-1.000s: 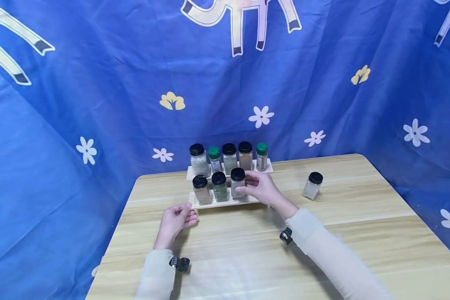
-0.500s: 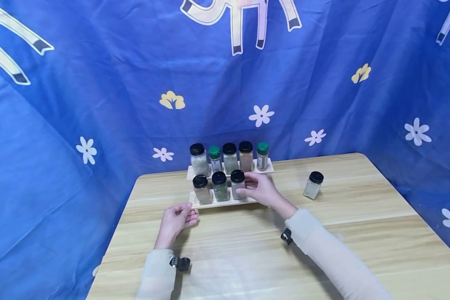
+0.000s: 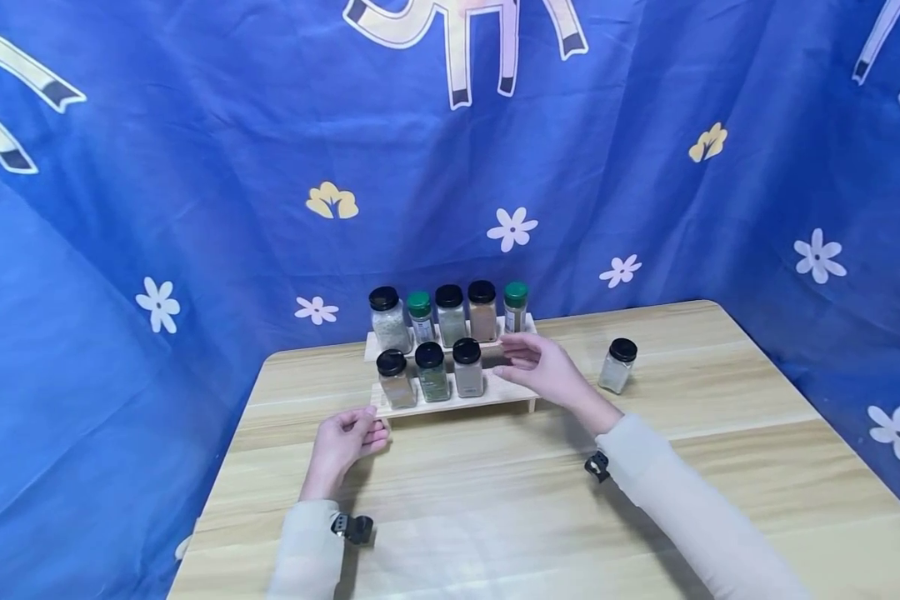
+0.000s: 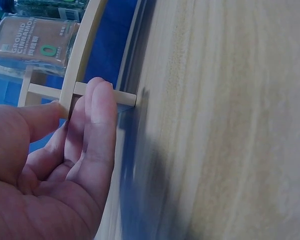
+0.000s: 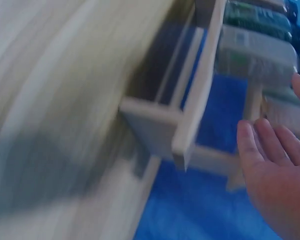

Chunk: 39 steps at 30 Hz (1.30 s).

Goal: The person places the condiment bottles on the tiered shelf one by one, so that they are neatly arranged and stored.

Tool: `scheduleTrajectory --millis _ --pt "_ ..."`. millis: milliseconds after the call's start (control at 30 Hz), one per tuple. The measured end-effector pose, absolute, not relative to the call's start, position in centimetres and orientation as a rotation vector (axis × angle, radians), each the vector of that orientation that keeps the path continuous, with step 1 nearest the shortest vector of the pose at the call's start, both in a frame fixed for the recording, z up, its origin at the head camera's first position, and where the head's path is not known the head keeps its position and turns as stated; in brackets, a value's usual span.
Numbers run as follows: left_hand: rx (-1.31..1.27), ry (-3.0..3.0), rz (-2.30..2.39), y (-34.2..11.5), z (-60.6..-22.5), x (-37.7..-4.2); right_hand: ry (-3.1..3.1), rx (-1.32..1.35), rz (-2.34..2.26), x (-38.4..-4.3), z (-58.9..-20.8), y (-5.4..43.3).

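A two-tier wooden spice rack (image 3: 506,390) holds a back row of jars and three jars in front. My left hand (image 3: 345,443) pinches its front left corner, thumb on the shelf edge and fingers curled beneath, as the left wrist view shows. Just above that grip is a ground cinnamon jar (image 4: 37,42). To the right of the front row's greyish, black-lidded spice jar (image 3: 468,377), my right hand (image 3: 546,371) hovers over the shelf with its fingers spread and holds nothing. Beside the cinnamon stands a jar of green herbs (image 3: 432,379).
A lone black-lidded jar (image 3: 617,367) with pale contents stands on the wooden table (image 3: 450,508), right of the rack. Behind the table hangs a blue patterned cloth (image 3: 420,167). A green-capped jar (image 3: 515,308) ends the back row near my right hand.
My right hand has let go of the greyish spice jar, now standing on the front tier, and moved off to the right. The left hand keeps its hold on the rack's corner.
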<state>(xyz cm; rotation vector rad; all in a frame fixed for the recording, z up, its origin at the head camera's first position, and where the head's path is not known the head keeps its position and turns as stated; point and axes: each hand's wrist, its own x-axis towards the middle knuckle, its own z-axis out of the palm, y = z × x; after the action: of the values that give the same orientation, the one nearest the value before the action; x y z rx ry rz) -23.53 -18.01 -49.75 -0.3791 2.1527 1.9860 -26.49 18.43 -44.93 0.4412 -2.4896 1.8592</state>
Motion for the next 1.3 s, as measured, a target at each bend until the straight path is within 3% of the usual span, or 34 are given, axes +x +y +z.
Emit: scheduleTrajectory --millis 533,833,1300 --pt "-0.352 2.143 1.968 -18.3 -49.5 -23.7 -2.339 0.122 1.626 -25.6 -42.0 29.2" --pt "-0.348 2.144 1.967 -18.0 -49.4 -23.4 -2.347 -0.024 1.557 -24.9 -44.9 32.8" --pt "-0.356 2.156 1.974 -17.9 -49.4 -23.4 -2.44 -0.141 1.609 -24.1 -49.6 33.6"
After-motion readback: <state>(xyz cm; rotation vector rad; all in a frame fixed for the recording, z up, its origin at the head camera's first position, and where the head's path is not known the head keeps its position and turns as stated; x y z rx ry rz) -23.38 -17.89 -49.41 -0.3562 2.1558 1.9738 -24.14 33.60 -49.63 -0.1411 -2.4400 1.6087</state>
